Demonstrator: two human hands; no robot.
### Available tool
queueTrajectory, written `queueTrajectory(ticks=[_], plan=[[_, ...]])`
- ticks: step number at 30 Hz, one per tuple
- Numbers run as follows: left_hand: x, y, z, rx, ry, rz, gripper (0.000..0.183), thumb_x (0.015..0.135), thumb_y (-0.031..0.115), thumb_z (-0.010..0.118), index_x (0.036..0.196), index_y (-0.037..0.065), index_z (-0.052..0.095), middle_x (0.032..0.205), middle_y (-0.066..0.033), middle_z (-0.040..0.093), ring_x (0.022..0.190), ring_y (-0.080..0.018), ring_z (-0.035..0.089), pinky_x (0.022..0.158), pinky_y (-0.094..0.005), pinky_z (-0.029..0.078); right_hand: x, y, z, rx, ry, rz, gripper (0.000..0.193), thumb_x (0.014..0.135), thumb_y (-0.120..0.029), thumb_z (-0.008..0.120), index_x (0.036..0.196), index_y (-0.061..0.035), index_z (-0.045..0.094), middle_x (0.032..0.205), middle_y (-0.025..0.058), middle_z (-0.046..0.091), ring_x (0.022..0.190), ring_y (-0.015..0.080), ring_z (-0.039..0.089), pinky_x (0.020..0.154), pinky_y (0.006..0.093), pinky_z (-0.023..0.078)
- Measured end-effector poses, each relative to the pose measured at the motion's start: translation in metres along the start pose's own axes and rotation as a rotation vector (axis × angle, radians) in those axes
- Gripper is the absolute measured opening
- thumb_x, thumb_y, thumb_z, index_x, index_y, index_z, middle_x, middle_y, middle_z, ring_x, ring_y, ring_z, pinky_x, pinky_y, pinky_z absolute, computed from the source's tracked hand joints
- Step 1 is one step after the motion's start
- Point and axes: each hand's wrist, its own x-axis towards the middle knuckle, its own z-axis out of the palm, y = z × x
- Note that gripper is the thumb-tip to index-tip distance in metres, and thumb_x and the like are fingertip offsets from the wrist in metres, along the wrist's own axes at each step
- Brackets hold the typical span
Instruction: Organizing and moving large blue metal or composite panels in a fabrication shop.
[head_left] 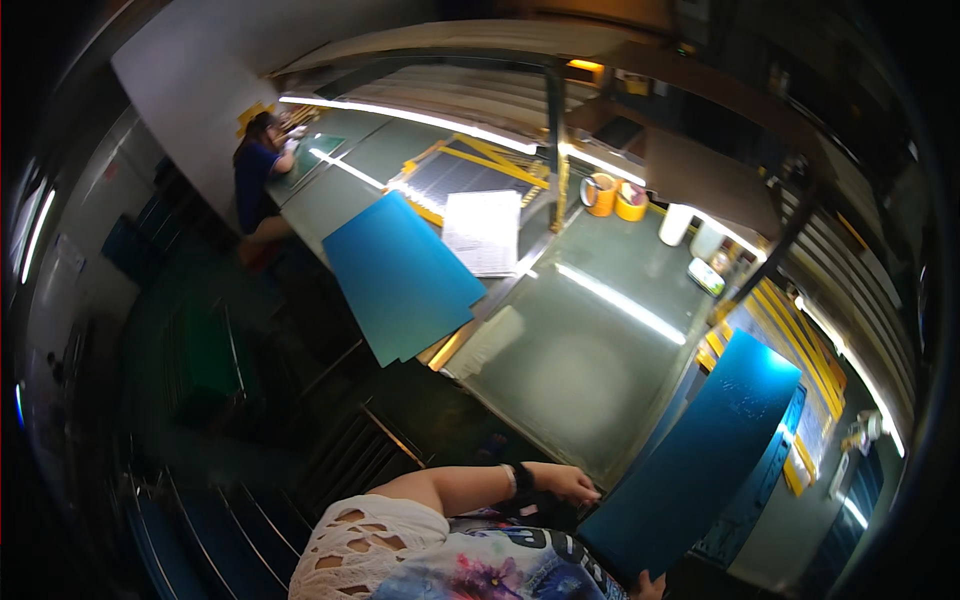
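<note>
at the bottom edge of my view, the right hand point(650, 587) is clamped on the low end of the blue sheet point(690, 450), though the frame cuts most of that hand off. the left hand point(572, 484) is near the sheet's left edge, fingers bent; from where i sit i cannot tell whether they touch or pinch it. a dark band point(522, 479) circles that wrist. the sheet stands tilted and bowed at the person's right side, its top catching a bright glare, and a slotted blue panel point(768, 475) shows just behind it. ahead of the hands i see the bench point(570, 370), with a strip of light mirrored across it. more blue sheets point(400, 270) lie overlapped to its left, beside a white paper point(482, 235). at the bench's far side are two yellow tape rolls point(600, 203), near a white cup point(675, 225). yellow-barred frames point(825, 370) lie off to the right, past the sheet. farthest off, at upper left, a co-worker point(255, 180) in dark blue leans over a table point(390, 140).
</note>
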Motion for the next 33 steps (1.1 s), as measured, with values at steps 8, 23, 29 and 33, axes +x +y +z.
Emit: queueTrajectory(ticks=[8, 23, 29, 33], plan=[[-0.185, -0.125, -0.141, -0.614, 1.632, 0.266, 0.028, 0.09, 0.03, 0.053, 0.085, 0.004, 0.061, 0.068, -0.0065, 0.06, 0.059, -0.0148, 0.057, 0.055, -0.0285, 0.046, 0.144, -0.138, 0.116, 0.239, -0.424, -0.081, 0.03, 0.076, 0.0, 0.054, 0.106, 0.0054, 0.056, 0.097, 0.0039, 0.061, 0.088, 0.0137, 0.055, 0.08, 0.0264, 0.042], [-0.296, -0.213, -0.31, -1.307, 1.399, 0.531, 0.06, 0.078, 0.056, 0.06, 0.107, 0.004, 0.053, 0.098, -0.0083, 0.061, 0.09, -0.0196, 0.06, 0.08, -0.0373, 0.047, 0.334, -0.29, 0.499, 0.076, -1.017, 0.244, 0.031, 0.087, -0.009, 0.057, 0.115, 0.0023, 0.051, 0.112, 0.0094, 0.057, 0.099, 0.0197, 0.057, 0.086, 0.0359, 0.047], [-0.286, -0.174, -0.319, -1.112, 1.605, 0.449, 0.046, 0.074, 0.019, 0.076, 0.11, -0.003, 0.055, 0.101, -0.0088, 0.062, 0.086, -0.0183, 0.06, 0.078, -0.0294, 0.048, 0.408, -0.33, 0.494, -0.856, -0.344, -0.434, 0.046, 0.073, -0.03, 0.073, 0.103, 0.0008, 0.057, 0.094, 0.0158, 0.06, 0.085, 0.0273, 0.058, 0.071, 0.0371, 0.047], [-0.278, -0.176, -0.324, -1.155, 1.596, 0.362, 0.04, 0.073, 0.013, 0.076, 0.106, -0.002, 0.057, 0.099, -0.0091, 0.062, 0.085, -0.0182, 0.06, 0.075, -0.0299, 0.049, 0.509, -0.333, 0.494, -0.418, 0.106, -0.464, 0.055, 0.07, -0.03, 0.076, 0.106, 0.0045, 0.052, 0.09, 0.0157, 0.06, 0.082, 0.0263, 0.058, 0.074, 0.0349, 0.047]])
